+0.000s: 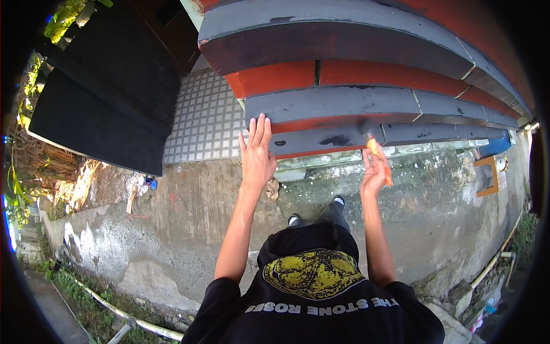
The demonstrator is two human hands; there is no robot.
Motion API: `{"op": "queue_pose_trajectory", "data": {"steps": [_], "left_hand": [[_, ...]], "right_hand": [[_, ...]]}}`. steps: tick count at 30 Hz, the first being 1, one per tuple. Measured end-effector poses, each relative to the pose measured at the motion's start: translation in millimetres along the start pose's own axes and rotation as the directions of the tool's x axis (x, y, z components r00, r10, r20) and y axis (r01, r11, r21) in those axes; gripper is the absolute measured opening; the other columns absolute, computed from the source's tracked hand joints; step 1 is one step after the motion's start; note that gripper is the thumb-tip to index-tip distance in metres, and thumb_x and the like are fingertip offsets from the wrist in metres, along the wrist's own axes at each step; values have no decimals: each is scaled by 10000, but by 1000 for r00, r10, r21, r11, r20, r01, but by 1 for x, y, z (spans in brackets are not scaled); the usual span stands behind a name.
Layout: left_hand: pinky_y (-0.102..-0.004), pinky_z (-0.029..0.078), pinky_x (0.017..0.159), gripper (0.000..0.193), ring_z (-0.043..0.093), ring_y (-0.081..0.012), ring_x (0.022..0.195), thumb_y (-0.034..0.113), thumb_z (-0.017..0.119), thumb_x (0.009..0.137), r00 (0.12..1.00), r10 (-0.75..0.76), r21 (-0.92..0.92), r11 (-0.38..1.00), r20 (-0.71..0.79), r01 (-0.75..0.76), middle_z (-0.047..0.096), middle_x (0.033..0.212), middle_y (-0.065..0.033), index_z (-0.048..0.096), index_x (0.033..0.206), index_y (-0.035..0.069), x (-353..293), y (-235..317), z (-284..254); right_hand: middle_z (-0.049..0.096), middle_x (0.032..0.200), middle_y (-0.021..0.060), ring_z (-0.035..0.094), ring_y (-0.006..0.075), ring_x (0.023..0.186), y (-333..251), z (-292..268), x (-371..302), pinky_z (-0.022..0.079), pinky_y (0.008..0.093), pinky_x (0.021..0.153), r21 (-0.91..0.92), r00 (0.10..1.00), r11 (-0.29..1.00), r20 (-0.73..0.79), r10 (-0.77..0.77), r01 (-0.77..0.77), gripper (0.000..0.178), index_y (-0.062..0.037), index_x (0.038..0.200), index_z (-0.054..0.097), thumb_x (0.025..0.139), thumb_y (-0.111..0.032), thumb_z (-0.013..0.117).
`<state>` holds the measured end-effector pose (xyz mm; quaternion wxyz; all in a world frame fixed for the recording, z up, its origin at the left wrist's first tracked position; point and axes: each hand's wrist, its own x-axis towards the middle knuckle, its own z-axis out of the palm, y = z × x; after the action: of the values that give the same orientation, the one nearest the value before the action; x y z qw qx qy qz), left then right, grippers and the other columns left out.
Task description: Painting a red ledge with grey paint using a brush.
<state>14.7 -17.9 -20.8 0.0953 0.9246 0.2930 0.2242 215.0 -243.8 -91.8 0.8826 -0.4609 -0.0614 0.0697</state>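
Note:
My right hand (374, 175) grips a paintbrush (372, 147) with an orange and yellow handle. Its dark bristle end is smeared by motion and lies over the edge of the lowest grey step (312, 141); whether it touches cannot be made out. Dark patches (335, 140) mark that step to the left of the brush. With fingers stretched out, my left hand (258, 163) rests at the left end of the middle grey step (332, 105), its fingertips on the step's corner. Red bands (389, 76) run between the grey steps.
A tiled floor (200, 120) and a large black panel (103, 109) are at the left. Small blue things (151, 183) and a wood piece (132, 199) lie on the concrete. A wooden frame (487, 176) stands at right. Pipes (143, 324) edge the path.

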Motion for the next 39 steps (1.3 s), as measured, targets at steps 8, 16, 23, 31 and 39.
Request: {"op": "queue_pose_trajectory", "data": {"steps": [8, 16, 23, 31, 39], "left_hand": [[-636, 207, 1179, 880, 267, -347, 1502, -134, 504, 676, 1000, 15, 2, 1000, 1, -15, 306, 1619, -127, 343, 1527, 23, 0, -1, -4], [-642, 205, 1178, 866, 267, -342, 1503, -135, 509, 679, 1000, 12, 2, 1000, 3, -12, 303, 1619, -133, 352, 1519, 7, 1, -1, -5], [-642, 204, 1179, 851, 267, -346, 1502, -131, 523, 680, 1000, 20, 5, 1000, 9, -20, 304, 1616, -137, 370, 1507, -4, -1, -3, -5], [-641, 213, 1176, 853, 269, -348, 1501, -130, 525, 684, 999, 29, 7, 1000, 22, -29, 299, 1618, -138, 363, 1511, -2, 0, -2, -6], [-645, 221, 1169, 856, 277, -352, 1498, -135, 520, 679, 1000, 29, -9, 1000, 9, -29, 311, 1614, -141, 365, 1511, -4, 1, -3, -5]], "right_hand": [[598, 1304, 235, 644, 286, 1066, -42, -8, 49, 563, 441, 982, -18, 930, 956, -227, -290, 294, 418, 126, 1276, 572, 919, -80, 503], [633, 1231, 275, 694, 330, 992, 1, 26, -34, 614, 425, 878, -124, 978, 987, 192, -79, 104, 410, 148, 1224, 608, 869, -40, 531], [608, 1282, 230, 644, 289, 1100, -36, 12, 31, 550, 428, 1004, -137, 918, 951, -255, -303, 276, 440, 116, 1322, 529, 946, -112, 508], [630, 1236, 253, 691, 307, 997, 6, 44, -52, 593, 408, 926, -194, 946, 978, 295, 136, -80, 430, 151, 1270, 581, 879, -16, 519], [607, 1250, 222, 657, 300, 1089, -47, 1, 12, 592, 393, 928, -302, 926, 911, 334, -175, 281, 334, 123, 1206, 635, 935, -63, 573]]}}
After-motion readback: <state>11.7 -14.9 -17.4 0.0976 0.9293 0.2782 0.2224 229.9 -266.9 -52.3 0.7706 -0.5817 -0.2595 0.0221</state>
